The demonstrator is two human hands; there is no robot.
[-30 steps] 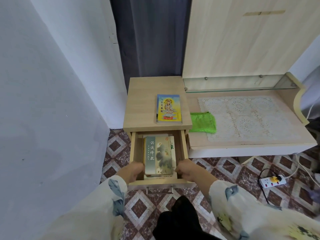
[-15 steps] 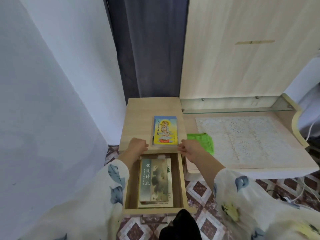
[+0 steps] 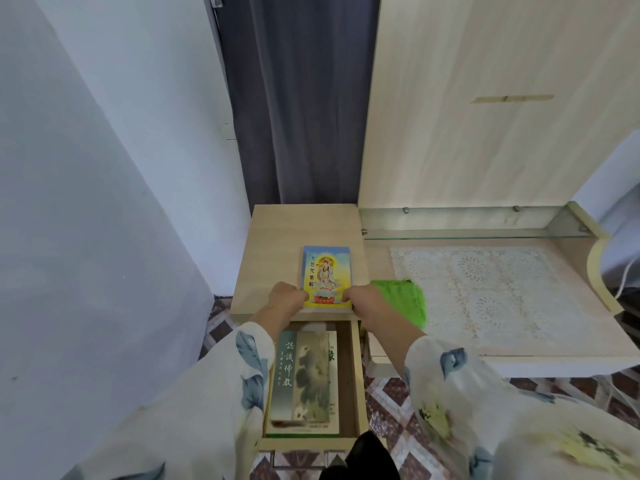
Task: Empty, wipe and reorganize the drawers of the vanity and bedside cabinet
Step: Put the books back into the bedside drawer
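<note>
Head view: left hand [image 3: 287, 299] and right hand [image 3: 367, 301] each grip a near corner of the yellow book [image 3: 326, 271] on the bedside cabinet [image 3: 277, 237]; open drawer [image 3: 355, 375] below the grip; green cloth [image 3: 408, 299] just right.

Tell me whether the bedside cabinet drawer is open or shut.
Open. The drawer is pulled out beneath the cabinet top, and the books inside lie in plain view.

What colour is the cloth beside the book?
The cloth is bright green, seen in the head view.
</note>
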